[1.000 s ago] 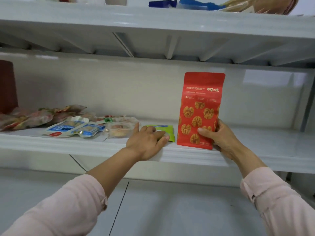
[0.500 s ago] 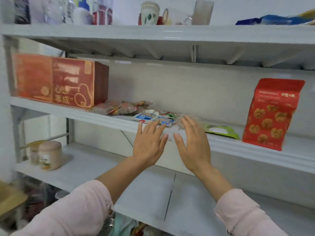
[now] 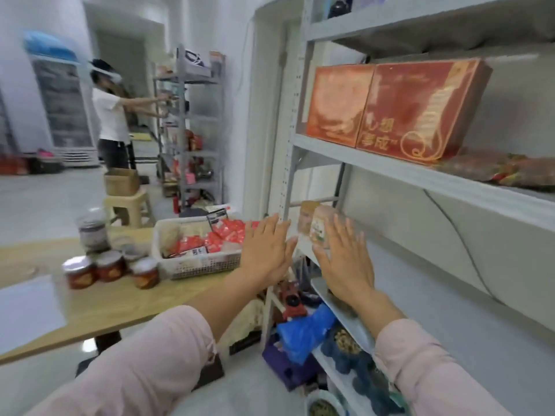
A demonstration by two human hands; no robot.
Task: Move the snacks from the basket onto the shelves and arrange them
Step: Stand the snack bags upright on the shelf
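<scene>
White basket (image 3: 195, 267) newly visible near left hand (image 3: 265, 253)

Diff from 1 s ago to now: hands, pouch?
Right hand let go of the red pouch, now out of frame; left hand came off the shelf edge. Both hover open, empty. View swung left toward the basket on the table. Red box stayed on its shelf.

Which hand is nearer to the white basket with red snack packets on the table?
Left. The left hand hovers at the right end of the basket; the right hand is farther right, in front of the jars.
</scene>
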